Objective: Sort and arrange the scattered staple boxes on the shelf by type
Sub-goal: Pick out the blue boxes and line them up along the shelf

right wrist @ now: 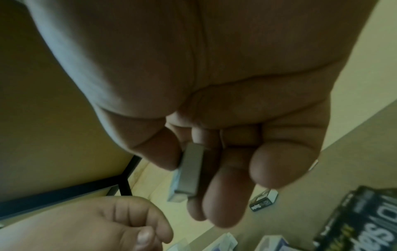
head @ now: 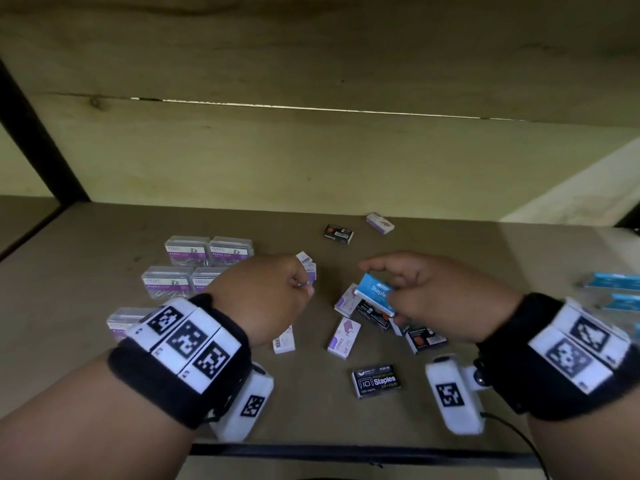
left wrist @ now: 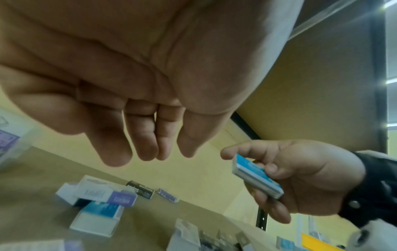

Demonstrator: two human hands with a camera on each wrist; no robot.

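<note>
Right hand [head: 426, 292] pinches a blue staple box [head: 376, 295] between thumb and fingers, lifted above the mixed pile [head: 381, 317] on the shelf [head: 450, 258]. The right wrist view confirms it: thumb on one broad face, fingers on the other, a narrow edge facing the camera. The box's long axis runs diagonally, far-left to near-right in the head view.

Left hand [head: 273, 289] is curled around small white-and-purple boxes [head: 309, 270], barcoded ends poking out past the fingers. The left wrist view does not show the boxes, so how many are held is unclear. It hangs above the shelf just left of the pile.

Key relation: the other blue boxes [head: 613, 282] sit at the far right edge of the shelf, well apart from the pile. They lie to the right of the right hand, so that hand is the nearer one, and the carry is probably a sweep rightward. The held box likely needs a turn to line up with that group.

Purple-labelled paper clip boxes [head: 207, 251] are grouped on the left, nearer the left hand. Loose black staple boxes [head: 377, 381] and purple ones [head: 343, 337] are scattered in the middle, so the sorting is partway done by my estimate.
</note>
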